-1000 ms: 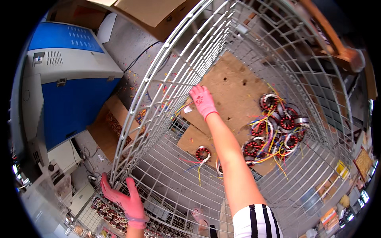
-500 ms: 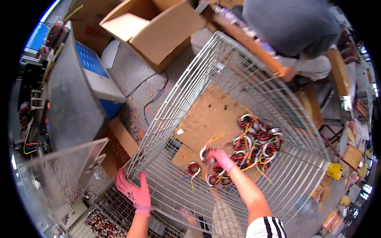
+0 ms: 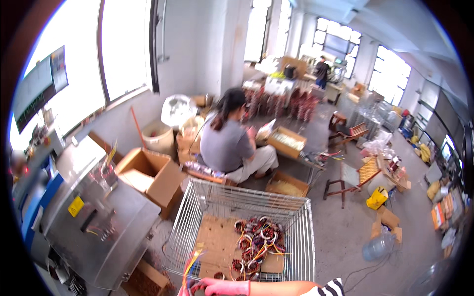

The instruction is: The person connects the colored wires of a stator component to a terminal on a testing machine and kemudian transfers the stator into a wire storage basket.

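My right hand (image 3: pixel 220 286), in a pink glove, is at the bottom edge, just in front of the wire basket (image 3: pixel 312 241). Its fingers curl round a wound motor stator (image 3: pixel 199 291), mostly cut off by the frame; yellow, red and blue lead wires (image 3: pixel 191 264) stick up from it. A scrap of pink beside it may be my left hand (image 3: pixel 183 290), with its fingers too hidden to read. Inside the basket, several stators (image 3: pixel 259 241) with red windings and loose leads are heaped on a brown board (image 3: pixel 212 232). One single stator (image 3: pixel 218 275) lies apart near the front.
A machine with a clear cover (image 3: pixel 106 232) stands left of the basket, an open cardboard box (image 3: pixel 168 177) behind it. A seated person (image 3: pixel 227 143) works just beyond the basket. Wooden chairs (image 3: pixel 353 177), a yellow bag (image 3: pixel 377 197) and a water bottle (image 3: pixel 377 249) stand at right.
The view has swung up from the basket to the wider room. My right hand has left the heap with a stator and come to the near left; my left hand has left the basket rim.
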Action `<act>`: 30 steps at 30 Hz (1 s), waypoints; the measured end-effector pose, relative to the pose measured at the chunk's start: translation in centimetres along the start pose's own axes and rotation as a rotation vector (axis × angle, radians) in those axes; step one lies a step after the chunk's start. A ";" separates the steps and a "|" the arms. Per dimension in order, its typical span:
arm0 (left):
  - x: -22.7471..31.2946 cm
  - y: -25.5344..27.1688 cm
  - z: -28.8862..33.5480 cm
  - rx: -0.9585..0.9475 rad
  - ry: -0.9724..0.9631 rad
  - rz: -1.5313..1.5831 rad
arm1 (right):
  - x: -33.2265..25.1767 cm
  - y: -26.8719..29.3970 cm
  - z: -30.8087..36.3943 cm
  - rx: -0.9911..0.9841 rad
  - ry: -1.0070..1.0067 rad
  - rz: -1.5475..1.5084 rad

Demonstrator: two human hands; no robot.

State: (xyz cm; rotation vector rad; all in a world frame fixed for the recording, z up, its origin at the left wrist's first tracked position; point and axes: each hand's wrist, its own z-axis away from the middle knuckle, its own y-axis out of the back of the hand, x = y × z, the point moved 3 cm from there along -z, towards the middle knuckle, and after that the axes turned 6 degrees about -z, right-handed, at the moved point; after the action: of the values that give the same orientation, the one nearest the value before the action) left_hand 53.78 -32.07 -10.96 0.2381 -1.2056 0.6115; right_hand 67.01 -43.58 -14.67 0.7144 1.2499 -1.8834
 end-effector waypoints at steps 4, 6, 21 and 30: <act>4.8 1.3 10.5 0.108 -0.158 -0.034 | -4.2 -14.3 4.9 -0.186 0.168 0.145; 5.8 2.8 14.5 0.207 -0.219 0.052 | -4.2 -18.3 5.7 -0.115 0.293 0.283; 1.2 26.4 29.3 1.147 -1.030 1.110 | -2.0 -36.5 5.3 -0.361 0.381 1.162; -2.1 31.2 34.5 1.224 -0.270 -0.241 | -8.2 -28.5 -3.5 -0.010 0.468 0.991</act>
State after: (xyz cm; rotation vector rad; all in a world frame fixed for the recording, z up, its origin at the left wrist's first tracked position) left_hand 8.31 -23.95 -5.09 1.5063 -0.8891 1.0638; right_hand 48.22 -31.20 4.96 1.4857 0.8776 -0.9118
